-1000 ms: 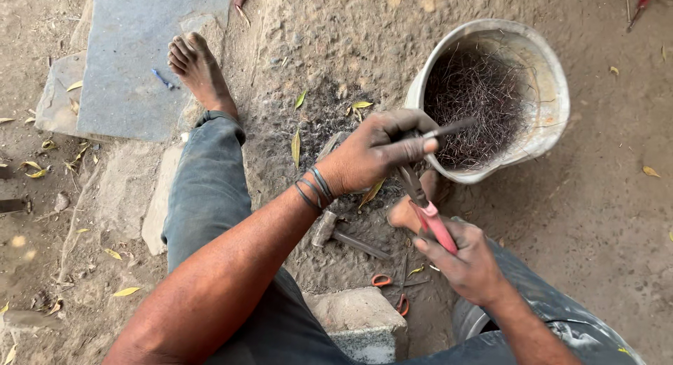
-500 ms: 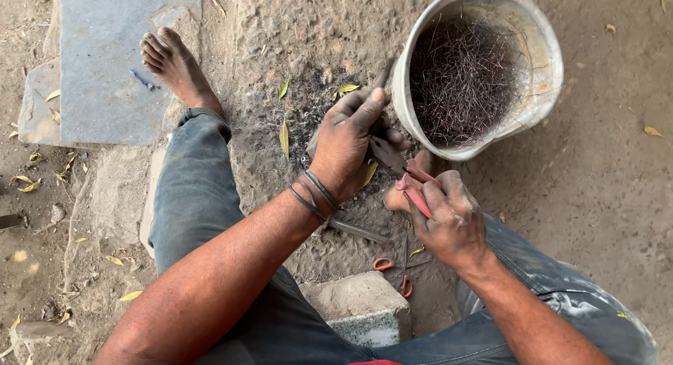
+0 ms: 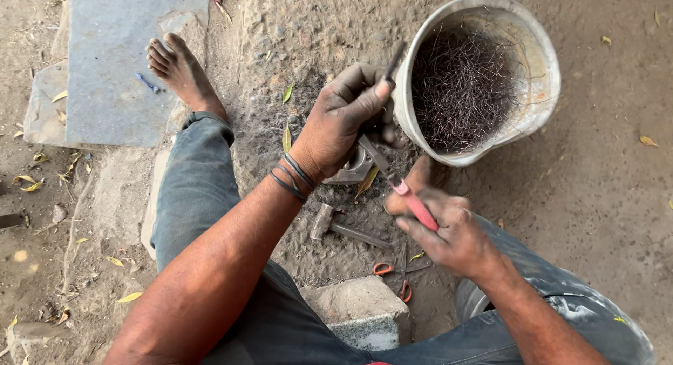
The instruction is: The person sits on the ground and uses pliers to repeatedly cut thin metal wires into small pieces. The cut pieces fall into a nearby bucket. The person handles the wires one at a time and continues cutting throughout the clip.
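The pliers (image 3: 410, 200) run on a slant, red handles low and right in the right hand (image 3: 449, 232), nose up and left toward the left hand (image 3: 343, 123). The right fingers wrap tight around the handles. The left thumb and fingers pinch a thin dark rod (image 3: 392, 63) beside the bucket (image 3: 547, 91) of tangled wire (image 3: 459, 88). The pliers' tip is hidden under the left hand. A hammer (image 3: 336, 225) lies on the bare dirt ground (image 3: 596, 218).
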